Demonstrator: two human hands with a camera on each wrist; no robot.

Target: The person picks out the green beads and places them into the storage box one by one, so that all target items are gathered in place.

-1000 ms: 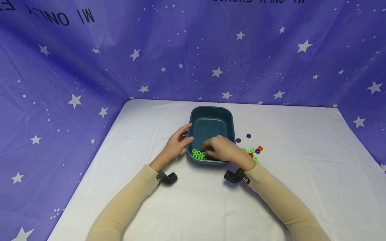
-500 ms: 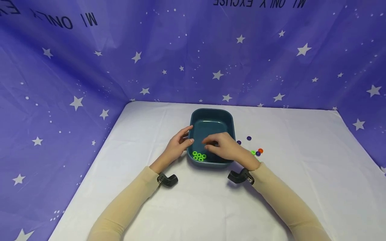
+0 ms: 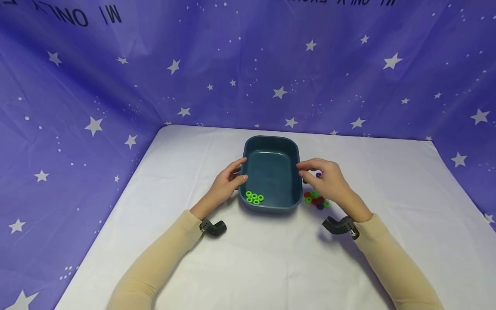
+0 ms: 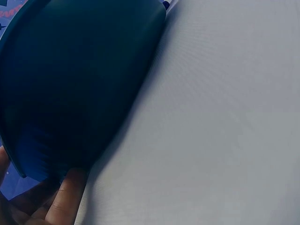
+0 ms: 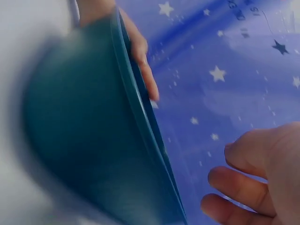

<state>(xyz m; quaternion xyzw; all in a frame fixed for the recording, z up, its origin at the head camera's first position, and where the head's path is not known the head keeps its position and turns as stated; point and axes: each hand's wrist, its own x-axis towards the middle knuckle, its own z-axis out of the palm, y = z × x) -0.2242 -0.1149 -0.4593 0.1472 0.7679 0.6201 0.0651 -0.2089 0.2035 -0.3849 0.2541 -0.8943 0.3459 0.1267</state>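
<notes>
A dark teal rectangular tub (image 3: 271, 209) stands on the white cloth, with several bright green ring beads (image 3: 254, 197) grouped in its near left corner. My left hand (image 3: 222, 183) rests against the tub's left side, thumb and index finger spread at the rim; in the left wrist view its fingers (image 4: 68, 197) touch the outer wall. Just outside the right rim is my right hand (image 3: 329, 178), its fingers bent loosely. The right wrist view shows a gap between thumb and fingers, with nothing held there. Below this hand lie loose green, red and purple beads (image 3: 315, 200).
White cloth (image 3: 255, 262) covers the table around the tub. A purple curtain (image 3: 232, 64) with white stars hangs behind and at the sides. Each wrist wears a black camera mount (image 3: 213, 228). One purple bead (image 3: 318, 175) sits partly behind the right hand.
My right hand has lifted out of the tub and moved right, past its right rim, over the loose beads. The left hand stays at the left side; the green beads inside stay grouped.
</notes>
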